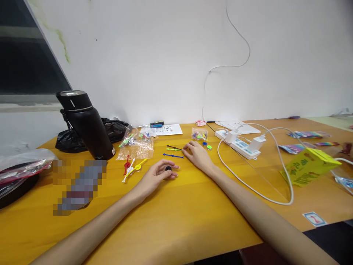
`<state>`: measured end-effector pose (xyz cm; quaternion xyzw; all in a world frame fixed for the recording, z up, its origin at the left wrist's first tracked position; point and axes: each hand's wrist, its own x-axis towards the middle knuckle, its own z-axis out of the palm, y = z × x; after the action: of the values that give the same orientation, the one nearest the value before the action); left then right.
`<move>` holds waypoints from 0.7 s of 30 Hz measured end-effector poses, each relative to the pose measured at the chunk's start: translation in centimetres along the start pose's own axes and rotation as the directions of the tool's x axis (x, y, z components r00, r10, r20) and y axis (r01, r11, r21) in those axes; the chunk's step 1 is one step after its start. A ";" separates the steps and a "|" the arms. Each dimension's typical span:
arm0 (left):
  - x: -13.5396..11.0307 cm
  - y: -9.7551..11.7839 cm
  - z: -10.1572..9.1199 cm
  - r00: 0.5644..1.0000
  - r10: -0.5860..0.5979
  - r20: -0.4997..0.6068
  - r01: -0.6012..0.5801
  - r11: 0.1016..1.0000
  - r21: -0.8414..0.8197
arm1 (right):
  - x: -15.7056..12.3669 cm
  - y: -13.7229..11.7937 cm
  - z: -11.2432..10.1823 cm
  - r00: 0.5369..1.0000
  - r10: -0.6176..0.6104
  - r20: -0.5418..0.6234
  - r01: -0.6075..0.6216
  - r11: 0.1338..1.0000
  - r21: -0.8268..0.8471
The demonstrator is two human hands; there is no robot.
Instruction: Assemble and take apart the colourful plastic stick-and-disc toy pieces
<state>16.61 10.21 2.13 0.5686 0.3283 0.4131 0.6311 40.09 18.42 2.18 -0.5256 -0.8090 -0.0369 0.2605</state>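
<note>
My left hand (158,175) lies on the orange table (176,217), fingers curled round a small black round part (168,168). My right hand (196,154) rests just right of it, fingertips pinching at the end of a thin black stick (173,147). A green stick (173,149) and a blue stick (173,156) lie right below it. Red, white and yellow sticks (131,167) lie in a bunch to the left. Small blue and green round pieces (207,146) sit beyond my right hand.
A black flask (86,125) leans at the left before a black bag (68,140). Clear plastic bags (135,147) with small parts and a paper sheet (168,129) lie at the back. A white power strip (238,145) with chargers and cables, and a yellow card box (309,167), are on the right.
</note>
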 end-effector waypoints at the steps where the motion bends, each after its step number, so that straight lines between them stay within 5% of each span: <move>1: 0.0 0.0 0.0 1.000 -0.002 -0.002 0.002 1.000 -0.002 | 0.0 -0.1 0.0 1.000 -0.006 -0.002 0.006 1.000 -0.003; 13: 0.1 -0.3 -0.3 0.993 0.033 -0.111 -0.038 0.998 -0.043 | 0.5 1.2 0.2 0.992 0.004 -0.130 0.043 0.934 0.354; 21: 0.4 -0.2 -0.6 0.991 0.095 -0.090 -0.079 0.982 0.169 | 0.2 0.1 -0.5 0.991 -0.129 -0.041 0.136 0.942 0.306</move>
<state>16.30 10.84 1.83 0.6118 0.3664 0.4391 0.5464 40.30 18.46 2.71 -0.4225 -0.8357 0.0670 0.3443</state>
